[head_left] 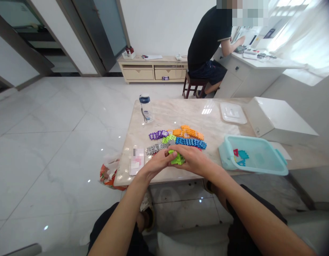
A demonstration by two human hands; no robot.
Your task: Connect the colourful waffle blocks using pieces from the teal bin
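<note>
Pieces of bright green plastic (177, 159) are held by the left hand (158, 161) and the right hand (193, 159) together, both curled around them, above the table surface (177, 109), close to its near edge. Just beyond them lie, also of plastic, a purple row (157, 135), an orange row (193, 133), a blue row (191, 143) and a grey row (154, 149). Near the far left corner stands a bottle (146, 109).

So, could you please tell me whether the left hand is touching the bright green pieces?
Touching: the head view shows the left hand with its thumb on the bright green pieces.
</note>
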